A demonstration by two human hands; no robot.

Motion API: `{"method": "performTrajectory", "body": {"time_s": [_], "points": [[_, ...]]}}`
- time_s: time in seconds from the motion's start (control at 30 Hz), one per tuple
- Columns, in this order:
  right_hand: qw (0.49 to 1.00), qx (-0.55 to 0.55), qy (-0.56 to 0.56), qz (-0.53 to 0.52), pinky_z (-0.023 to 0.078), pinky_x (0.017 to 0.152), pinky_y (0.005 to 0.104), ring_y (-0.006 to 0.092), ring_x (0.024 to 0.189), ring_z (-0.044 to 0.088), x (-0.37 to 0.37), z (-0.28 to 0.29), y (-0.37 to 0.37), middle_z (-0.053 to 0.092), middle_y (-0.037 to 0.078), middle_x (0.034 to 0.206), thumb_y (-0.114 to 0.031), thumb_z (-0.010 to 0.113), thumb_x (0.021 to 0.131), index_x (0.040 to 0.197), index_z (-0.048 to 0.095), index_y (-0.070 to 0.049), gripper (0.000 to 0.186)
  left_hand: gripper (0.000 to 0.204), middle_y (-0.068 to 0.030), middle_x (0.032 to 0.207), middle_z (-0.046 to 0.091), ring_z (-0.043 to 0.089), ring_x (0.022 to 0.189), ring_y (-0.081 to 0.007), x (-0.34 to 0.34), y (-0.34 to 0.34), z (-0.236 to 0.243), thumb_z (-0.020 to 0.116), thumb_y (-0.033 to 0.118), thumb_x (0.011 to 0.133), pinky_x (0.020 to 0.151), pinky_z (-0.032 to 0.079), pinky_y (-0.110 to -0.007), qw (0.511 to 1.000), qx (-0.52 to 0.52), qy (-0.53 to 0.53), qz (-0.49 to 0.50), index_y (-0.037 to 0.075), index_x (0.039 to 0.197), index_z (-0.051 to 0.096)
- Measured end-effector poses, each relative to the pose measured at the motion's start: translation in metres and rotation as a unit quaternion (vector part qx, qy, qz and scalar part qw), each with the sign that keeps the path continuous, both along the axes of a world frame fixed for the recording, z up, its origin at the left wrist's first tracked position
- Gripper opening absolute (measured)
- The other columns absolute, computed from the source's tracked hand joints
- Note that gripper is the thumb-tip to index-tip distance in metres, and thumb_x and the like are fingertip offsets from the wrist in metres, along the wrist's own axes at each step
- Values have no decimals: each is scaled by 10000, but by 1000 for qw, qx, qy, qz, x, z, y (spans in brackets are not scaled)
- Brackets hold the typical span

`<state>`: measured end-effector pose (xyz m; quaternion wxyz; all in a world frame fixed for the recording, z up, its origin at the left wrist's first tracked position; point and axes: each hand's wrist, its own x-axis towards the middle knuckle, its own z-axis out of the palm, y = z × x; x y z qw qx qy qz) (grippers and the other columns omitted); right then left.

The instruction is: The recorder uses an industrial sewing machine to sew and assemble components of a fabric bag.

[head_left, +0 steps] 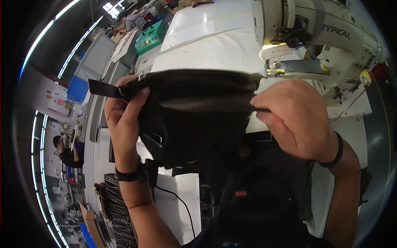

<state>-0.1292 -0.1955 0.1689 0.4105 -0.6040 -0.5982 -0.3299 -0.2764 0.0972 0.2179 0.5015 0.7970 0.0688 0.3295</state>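
A black zippered bag hangs between my two hands, its long metal zipper running along the top edge. My left hand pinches the upper left corner beside the zipper pull, where a dark tab sticks out to the left. At the other end my right hand is closed, thumb against fingers, on the right edge of the bag's opening. A pale lining shows in the gap between the edges. Lower on the left side, a second short zipper hangs loose. The bag's underside is hidden in shadow.
A white sewing machine stands at the right, close to my right hand. Behind the bag stretches a white worktable, with a green box at its far left. Dark striped pieces are stacked lower left. Another person sits farther left.
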Motion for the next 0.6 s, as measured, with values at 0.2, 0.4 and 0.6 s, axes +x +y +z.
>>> {"method": "performTrajectory", "body": {"time_s": [0.2, 0.4, 0.6], "points": [[995, -74, -64, 21, 532, 698, 336, 247, 833, 669, -34, -68, 10, 686, 118, 987, -104, 766, 802, 971, 682, -6, 213, 209, -148, 1197, 708, 657, 1102, -183, -8, 6, -69, 674, -11, 962, 1029, 479, -321, 998, 16, -53, -2, -48, 1168, 660], [983, -173, 21, 58, 535, 760, 357, 251, 932, 668, -56, -135, 21, 691, 120, 1068, -110, 771, 798, 999, 690, -10, 238, 218, -78, 1146, 707, 631, 1060, -119, -41, 0, -142, 669, 21, 981, 996, 478, -270, 990, -141, 11, 14, -37, 1191, 658], [976, -193, 92, 42, 477, 978, 464, 313, 1199, 599, -58, -128, 36, 609, 114, 1343, -224, 832, 770, 1267, 672, -72, 544, 263, -166, 1230, 693, 625, 1186, -236, -61, 5, -159, 589, -40, 902, 1098, 435, -371, 995, -92, -19, -12, -41, 1157, 655]]}}
